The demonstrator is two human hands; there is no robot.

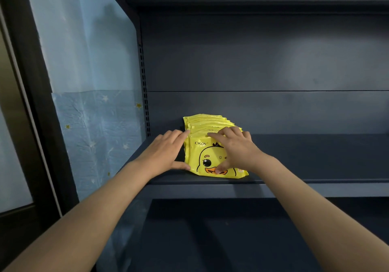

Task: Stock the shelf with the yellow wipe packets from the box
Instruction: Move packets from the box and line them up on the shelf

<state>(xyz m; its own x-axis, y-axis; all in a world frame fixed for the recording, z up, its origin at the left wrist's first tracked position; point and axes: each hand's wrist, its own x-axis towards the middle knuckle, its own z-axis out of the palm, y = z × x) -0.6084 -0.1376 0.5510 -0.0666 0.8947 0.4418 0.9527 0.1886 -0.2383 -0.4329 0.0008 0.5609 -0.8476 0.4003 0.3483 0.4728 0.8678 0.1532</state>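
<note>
Several yellow wipe packets (201, 153) with a duck face stand upright in a row on the dark blue shelf (315, 158), near its left end. My left hand (166, 149) rests against the row's left side, straight fingers touching the top corner and the thumb at the bottom corner. My right hand (236, 147) holds the front packets, with fingers curled over their top edge and the thumb pressed on the duck's beak. The box is out of view.
The shelf runs bare to the right of the packets. Its back panel (263, 61) and a slotted upright (144, 86) stand behind. A lower shelf (210, 240) lies below, another board (252, 0) above. A light blue starred wall (90, 103) closes the left side.
</note>
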